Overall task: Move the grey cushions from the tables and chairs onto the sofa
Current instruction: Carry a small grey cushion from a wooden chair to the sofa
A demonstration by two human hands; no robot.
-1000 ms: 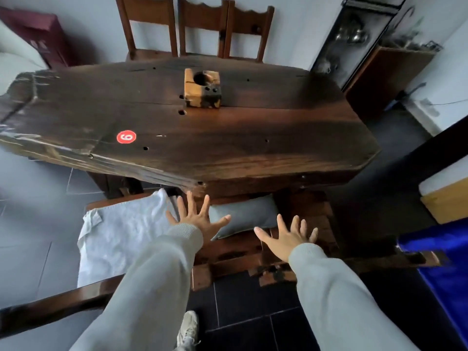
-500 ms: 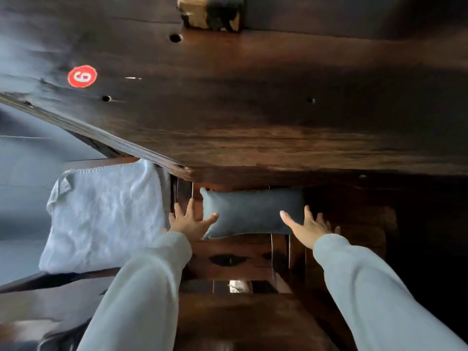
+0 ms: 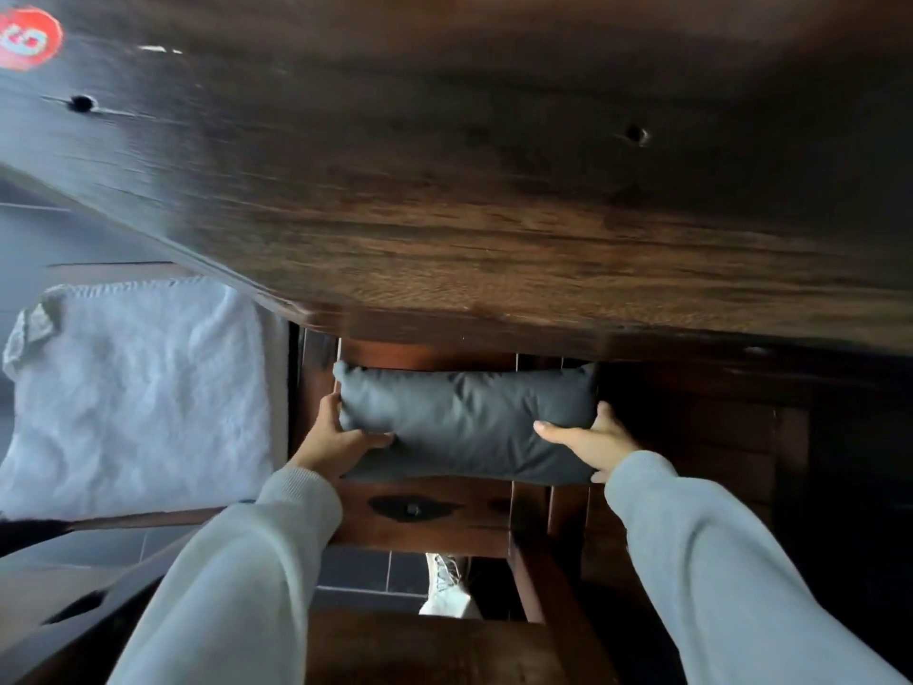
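Note:
A grey cushion (image 3: 467, 420) lies on the seat of a dark wooden chair (image 3: 425, 511) tucked under the near edge of a big wooden table (image 3: 494, 190). My left hand (image 3: 336, 444) grips the cushion's left end, thumb on top and fingers around the side. At the right end my right hand (image 3: 590, 440) does the same, with the thumb pressed into the fabric. The cushion's far edge sits in shadow under the tabletop. No sofa is in view.
A white cushion (image 3: 133, 398) rests on the neighbouring chair to the left. The table edge overhangs just above my hands. A red round sticker (image 3: 27, 37) marks the tabletop at top left. My white shoe (image 3: 447, 588) shows on the dark tiled floor below.
I have leaned in closer, so the table fills the view. Both hands went from open beside the cushion to closed on its two ends.

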